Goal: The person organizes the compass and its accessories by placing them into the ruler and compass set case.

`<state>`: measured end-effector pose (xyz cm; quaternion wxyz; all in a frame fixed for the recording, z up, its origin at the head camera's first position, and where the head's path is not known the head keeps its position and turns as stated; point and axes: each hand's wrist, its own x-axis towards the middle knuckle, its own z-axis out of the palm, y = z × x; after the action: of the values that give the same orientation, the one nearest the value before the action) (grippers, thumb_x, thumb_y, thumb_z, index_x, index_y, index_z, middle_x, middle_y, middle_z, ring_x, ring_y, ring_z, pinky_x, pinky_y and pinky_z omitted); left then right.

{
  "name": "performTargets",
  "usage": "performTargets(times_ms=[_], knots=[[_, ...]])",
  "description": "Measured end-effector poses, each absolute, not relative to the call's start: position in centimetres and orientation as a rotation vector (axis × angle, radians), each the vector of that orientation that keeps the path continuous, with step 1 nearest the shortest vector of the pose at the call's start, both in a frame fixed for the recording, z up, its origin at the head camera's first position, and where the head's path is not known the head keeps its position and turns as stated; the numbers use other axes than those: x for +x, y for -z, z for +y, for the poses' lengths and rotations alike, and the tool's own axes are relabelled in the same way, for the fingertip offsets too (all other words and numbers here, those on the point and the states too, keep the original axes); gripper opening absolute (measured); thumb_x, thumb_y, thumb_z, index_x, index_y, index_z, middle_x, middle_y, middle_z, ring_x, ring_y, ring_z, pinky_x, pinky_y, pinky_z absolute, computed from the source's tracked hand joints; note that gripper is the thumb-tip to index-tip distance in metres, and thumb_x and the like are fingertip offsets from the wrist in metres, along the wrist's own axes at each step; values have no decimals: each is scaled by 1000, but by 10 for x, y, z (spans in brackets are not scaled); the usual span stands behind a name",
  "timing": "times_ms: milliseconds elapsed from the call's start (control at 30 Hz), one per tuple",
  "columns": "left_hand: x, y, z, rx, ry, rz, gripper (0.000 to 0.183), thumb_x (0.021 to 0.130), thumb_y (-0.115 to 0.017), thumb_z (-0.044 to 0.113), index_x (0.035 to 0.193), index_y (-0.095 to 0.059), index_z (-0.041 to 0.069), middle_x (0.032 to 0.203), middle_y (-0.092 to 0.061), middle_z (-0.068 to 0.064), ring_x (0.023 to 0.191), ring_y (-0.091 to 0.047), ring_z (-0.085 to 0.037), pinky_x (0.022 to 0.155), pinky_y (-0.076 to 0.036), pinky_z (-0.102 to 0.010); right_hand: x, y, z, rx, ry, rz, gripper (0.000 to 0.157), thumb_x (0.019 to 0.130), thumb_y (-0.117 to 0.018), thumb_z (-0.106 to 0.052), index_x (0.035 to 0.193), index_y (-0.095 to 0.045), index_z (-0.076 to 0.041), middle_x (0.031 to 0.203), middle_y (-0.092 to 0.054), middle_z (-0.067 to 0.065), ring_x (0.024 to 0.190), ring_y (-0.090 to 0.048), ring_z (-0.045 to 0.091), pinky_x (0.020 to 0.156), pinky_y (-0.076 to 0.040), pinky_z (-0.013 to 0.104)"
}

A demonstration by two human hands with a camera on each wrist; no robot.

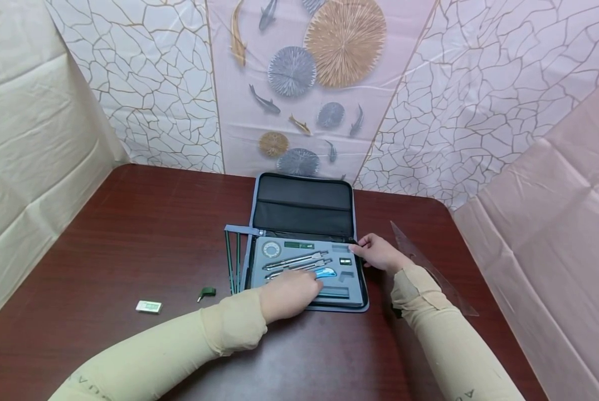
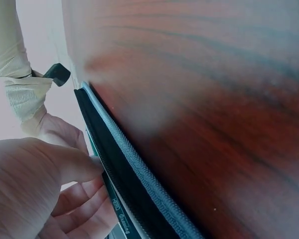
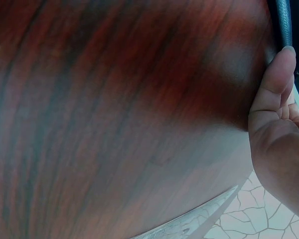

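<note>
A blue-grey zipped drawing-set case point(image 1: 361, 303) lies open on the table, its black lid point(image 1: 304, 203) folded back. In its grey tray sit two metal compasses point(image 1: 296, 260), a round white disc point(image 1: 271, 249), a small sharpener point(image 1: 345, 261) and a blue-handled tool point(image 1: 325, 273). My left hand point(image 1: 291, 292) reaches over the tray's front and pinches a dark green pencil point(image 2: 118, 211) marked "Drawing" at the front edge. Fingers partly hide the front slots. My right hand point(image 1: 379, 253) grips the case's right edge, thumb point(image 3: 281, 69) against the outer rim point(image 3: 284, 22).
Two dark green pencils point(image 1: 229, 262) lie left of the case beside a blue-grey strap point(image 1: 241, 229). A white-green eraser point(image 1: 149, 307) and a small green piece with a metal tip point(image 1: 207, 292) are further left. A clear set square point(image 1: 419, 256) lies by the right forearm.
</note>
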<state>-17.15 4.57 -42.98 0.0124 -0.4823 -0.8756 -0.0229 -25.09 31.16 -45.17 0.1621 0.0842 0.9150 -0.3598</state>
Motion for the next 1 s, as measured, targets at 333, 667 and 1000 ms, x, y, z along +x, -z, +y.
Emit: performTargets(times_ms=[333, 667, 1000], knots=[[-171, 432, 47, -1496, 46, -2715, 19, 95, -57, 6, 106, -69, 15, 98, -66, 0, 89, -63, -13, 74, -51, -29, -251, 449, 311, 236, 1041, 2603, 44, 95, -61, -39, 114, -46, -1, 99, -54, 15, 84, -60, 24, 76, -52, 37], [-168, 434, 48, -1513, -10, -2655, 17, 93, -60, 7, 98, -72, 18, 91, -64, 3, 85, -62, -12, 73, -50, -27, -249, 449, 311, 236, 1046, 2588, 45, 95, -61, -39, 114, -46, -1, 98, -54, 15, 82, -60, 26, 76, -51, 38], [-170, 440, 45, -1532, 23, -2658, 10, 87, -66, 11, 93, -72, 17, 86, -59, 3, 80, -60, -14, 70, -49, -30, -249, 448, 312, 223, 1054, 2573, 45, 95, -60, -40, 114, -45, -2, 98, -53, 14, 82, -61, 26, 78, -50, 39]])
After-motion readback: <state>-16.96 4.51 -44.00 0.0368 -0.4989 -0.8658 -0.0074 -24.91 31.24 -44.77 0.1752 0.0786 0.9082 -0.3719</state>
